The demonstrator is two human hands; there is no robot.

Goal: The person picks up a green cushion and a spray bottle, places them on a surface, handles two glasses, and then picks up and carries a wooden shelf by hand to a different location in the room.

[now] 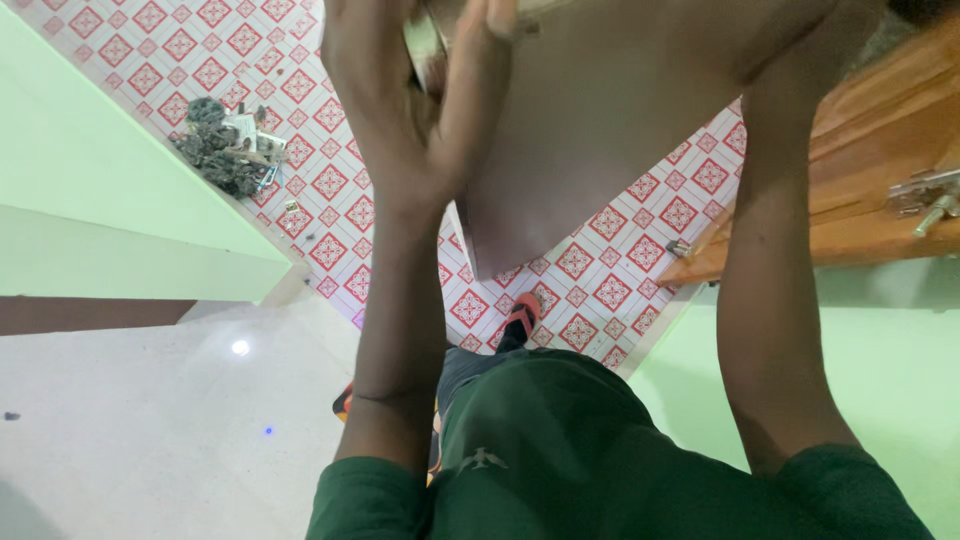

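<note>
— What do your hands hold now?

— Your left hand point(410, 110) grasps the edge of a flat, smooth brown panel point(600, 130); thumb and fingers pinch it near a small metal part. You hold the panel raised above the floor point(600, 270) of white tiles with red diamonds.

— And your right hand?

— Your right arm goes up behind the panel, and the hand is out of view, so I cannot tell its grip.

— What is around?

— A glossy wooden door point(880, 170) with a metal latch point(930, 195) on the right, pale green walls point(90, 170), and a dark heap of small hardware point(225, 145) on the tiles.
</note>
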